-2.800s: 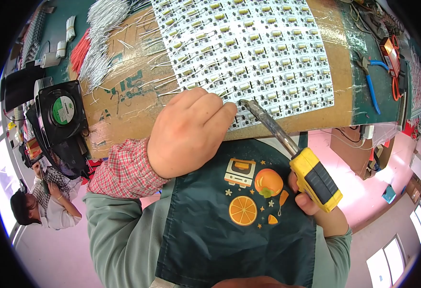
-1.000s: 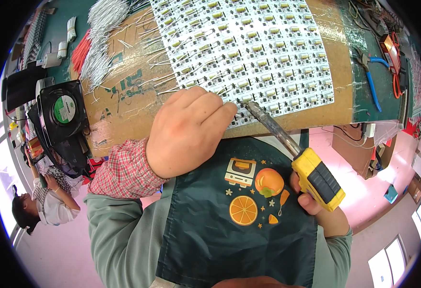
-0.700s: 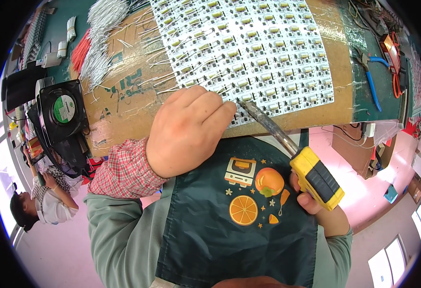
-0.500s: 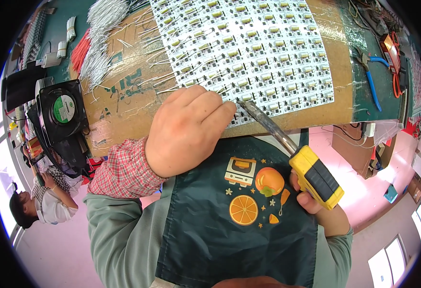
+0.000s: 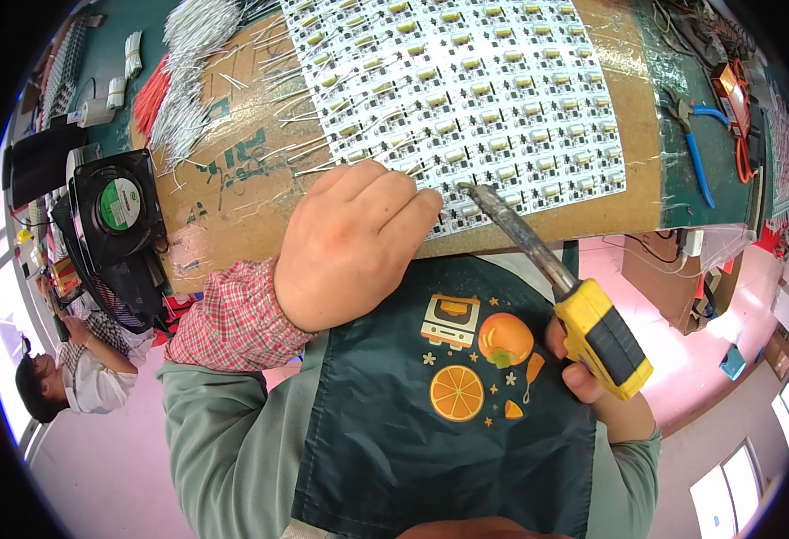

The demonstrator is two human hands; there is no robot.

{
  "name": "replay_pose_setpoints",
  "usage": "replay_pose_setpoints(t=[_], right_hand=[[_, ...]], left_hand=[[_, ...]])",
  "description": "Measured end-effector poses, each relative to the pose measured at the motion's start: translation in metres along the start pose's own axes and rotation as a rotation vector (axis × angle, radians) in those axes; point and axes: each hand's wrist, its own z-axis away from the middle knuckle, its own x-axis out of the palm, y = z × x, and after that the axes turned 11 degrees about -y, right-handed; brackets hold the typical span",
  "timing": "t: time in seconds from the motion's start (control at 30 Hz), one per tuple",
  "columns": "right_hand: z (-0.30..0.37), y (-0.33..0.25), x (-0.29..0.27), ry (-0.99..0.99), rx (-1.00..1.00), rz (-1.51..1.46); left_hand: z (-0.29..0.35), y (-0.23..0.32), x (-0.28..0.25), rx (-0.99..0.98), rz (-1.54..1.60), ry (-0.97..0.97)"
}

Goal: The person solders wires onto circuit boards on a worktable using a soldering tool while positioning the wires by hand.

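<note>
Knuckles [image 5: 389,187] upward, the left hand [image 5: 351,251] arches over the circuit-board sheet [image 5: 493,112].

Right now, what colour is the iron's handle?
The handle is yellow with a black panel; the head view shows it.

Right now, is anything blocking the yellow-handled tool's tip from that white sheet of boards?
Nothing visible is. The soldering iron, in the right hand, has its tip over the white sheet; the left hand sits left of the tip, not across it. Contact can't be judged.
</note>
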Motion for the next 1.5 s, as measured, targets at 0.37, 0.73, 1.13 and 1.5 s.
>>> replay_pose_setpoints(t=[0.37,0.73,1.13,1.5], right_hand=[[-0.013,-0.006,0.005,0.105,0.023,-0.283],[-0.087,-0.019,0.0,0.199,-0.089,-0.423],[-0.11,-0.018,-0.008,0.217,-0.211,-0.412],[-0.039,-0.006,0.001,0.016,-0.046,-0.386]], left_hand=[[0.001,0.002,-0.001,-0.032,-0.031,0.013],[0.01,0.006,-0.025,-0.127,0.075,0.172],[0.016,0.009,-0.018,-0.052,0.181,0.162],[0.006,0.008,0.001,-0.035,0.069,0.096]])
